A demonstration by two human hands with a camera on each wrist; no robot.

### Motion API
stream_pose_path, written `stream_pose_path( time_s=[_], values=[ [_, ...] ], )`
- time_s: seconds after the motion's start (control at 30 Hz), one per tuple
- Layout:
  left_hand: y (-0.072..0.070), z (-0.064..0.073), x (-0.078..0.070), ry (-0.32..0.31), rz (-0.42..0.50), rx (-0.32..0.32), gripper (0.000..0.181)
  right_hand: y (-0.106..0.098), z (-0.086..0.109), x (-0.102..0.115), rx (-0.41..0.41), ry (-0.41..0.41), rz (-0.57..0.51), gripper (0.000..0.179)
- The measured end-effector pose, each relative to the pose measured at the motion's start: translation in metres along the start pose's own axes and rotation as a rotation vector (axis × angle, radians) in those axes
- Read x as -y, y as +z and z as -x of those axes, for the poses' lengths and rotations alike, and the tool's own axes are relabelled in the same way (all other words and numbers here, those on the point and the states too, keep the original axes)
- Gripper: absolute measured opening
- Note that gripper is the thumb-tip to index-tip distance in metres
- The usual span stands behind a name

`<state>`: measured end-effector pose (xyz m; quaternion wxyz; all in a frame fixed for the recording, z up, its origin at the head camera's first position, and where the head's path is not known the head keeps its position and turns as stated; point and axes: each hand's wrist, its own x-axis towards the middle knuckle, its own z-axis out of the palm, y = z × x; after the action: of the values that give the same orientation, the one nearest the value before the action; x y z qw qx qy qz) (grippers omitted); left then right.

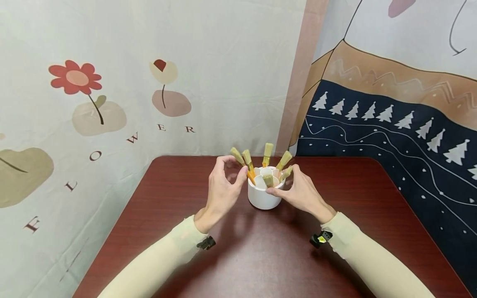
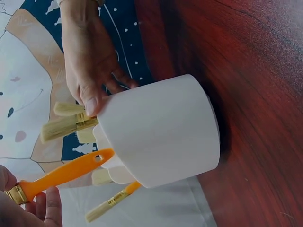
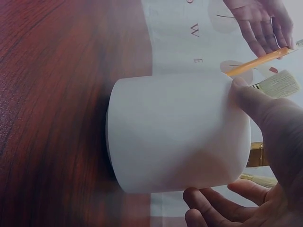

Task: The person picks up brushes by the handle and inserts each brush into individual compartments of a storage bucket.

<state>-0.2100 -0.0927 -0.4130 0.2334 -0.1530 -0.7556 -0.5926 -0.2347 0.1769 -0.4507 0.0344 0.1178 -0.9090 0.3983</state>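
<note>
A white round holder [image 1: 263,198] with inner compartments stands upright on the table, several bristle brushes rising from it. My left hand [image 1: 223,190] pinches an orange-handled brush [image 2: 66,172] near its metal band, bristles up. The tip of that handle is at the holder's rim on the left side. My right hand [image 1: 303,192] grips the holder's right side, with the thumb at the rim near a brush [image 1: 268,180] and the other fingers round the far wall. Another brush [image 1: 268,154] leans at the back of the holder.
The dark red wooden table [image 1: 238,265] extends around the holder. Behind it hangs a pale curtain [image 1: 231,82] printed with flowers and letters. A navy cloth [image 1: 372,136] with white trees hangs at the right. Each wrist bears a small black device.
</note>
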Motion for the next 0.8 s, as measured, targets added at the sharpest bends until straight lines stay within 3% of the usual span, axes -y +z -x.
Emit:
stream_pose_path(
  time_s=[0.8],
  values=[
    [0.014, 0.013, 0.015, -0.043, -0.042, 0.08, 0.034, 0.001, -0.001, -0.002, -0.011, -0.01, 0.005, 0.08]
  ],
)
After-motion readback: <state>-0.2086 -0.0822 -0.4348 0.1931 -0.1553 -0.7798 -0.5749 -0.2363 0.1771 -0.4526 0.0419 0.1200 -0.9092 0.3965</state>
